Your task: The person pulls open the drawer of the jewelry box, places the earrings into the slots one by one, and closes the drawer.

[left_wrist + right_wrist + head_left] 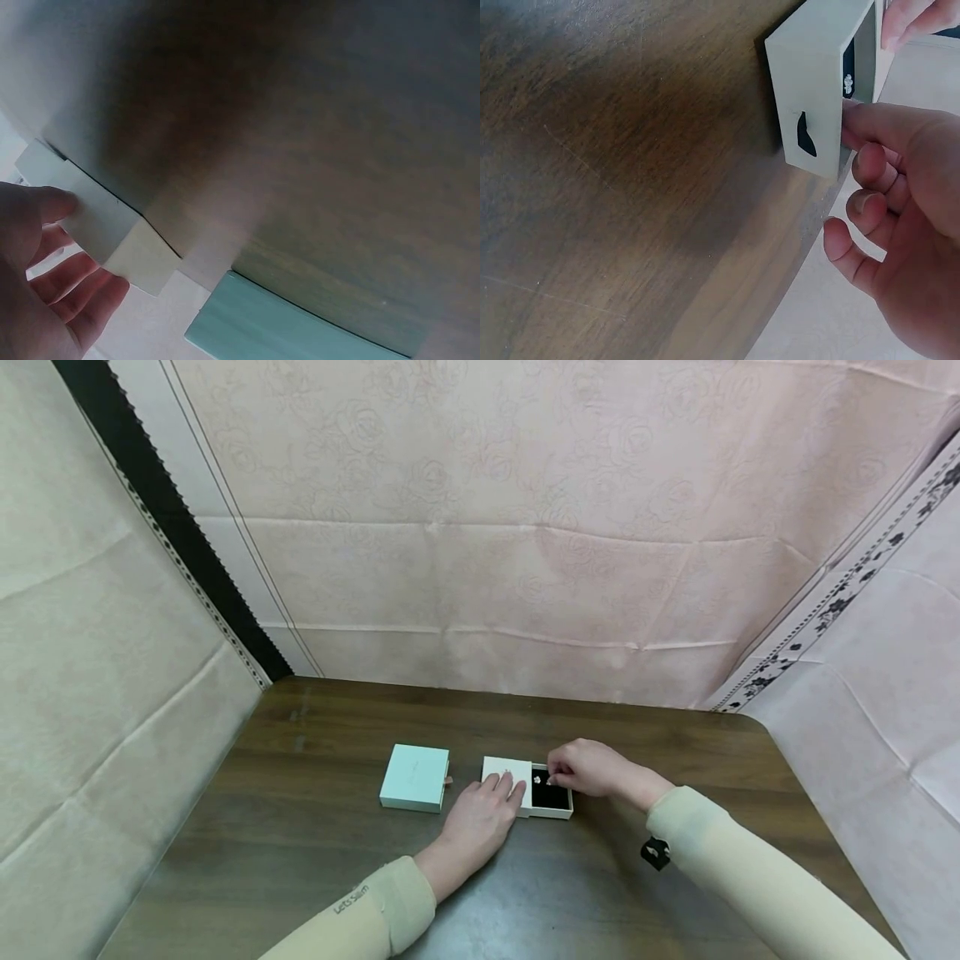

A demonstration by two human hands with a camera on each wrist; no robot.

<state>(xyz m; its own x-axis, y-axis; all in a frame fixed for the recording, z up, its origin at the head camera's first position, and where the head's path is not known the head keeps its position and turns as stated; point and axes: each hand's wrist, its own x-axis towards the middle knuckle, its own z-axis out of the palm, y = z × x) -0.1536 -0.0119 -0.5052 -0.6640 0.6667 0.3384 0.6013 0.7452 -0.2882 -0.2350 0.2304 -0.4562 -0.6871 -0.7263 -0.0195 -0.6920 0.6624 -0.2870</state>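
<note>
A shallow white box point(510, 766) lies on the table with its drawer point(551, 813) pulled out to the right. Black lining fills the drawer, and a small white flower-shaped earring point(848, 84) sits on it. My left hand point(480, 818) holds the box's sleeve, fingers over its top and thumb against its front side in the left wrist view. Thumb and index finger of my right hand point(588, 767) reach into the drawer and pinch a second tiny pale earring point(549, 782), mostly hidden by the fingertips. The other right fingers are bent outside the drawer.
A mint-green box point(415, 777) with a small ribbon tab on its right side stands left of the white box. Both are on a brown wooden table point(337, 718). Pale patterned cloth point(487, 568) hangs behind the table's back edge and at both sides.
</note>
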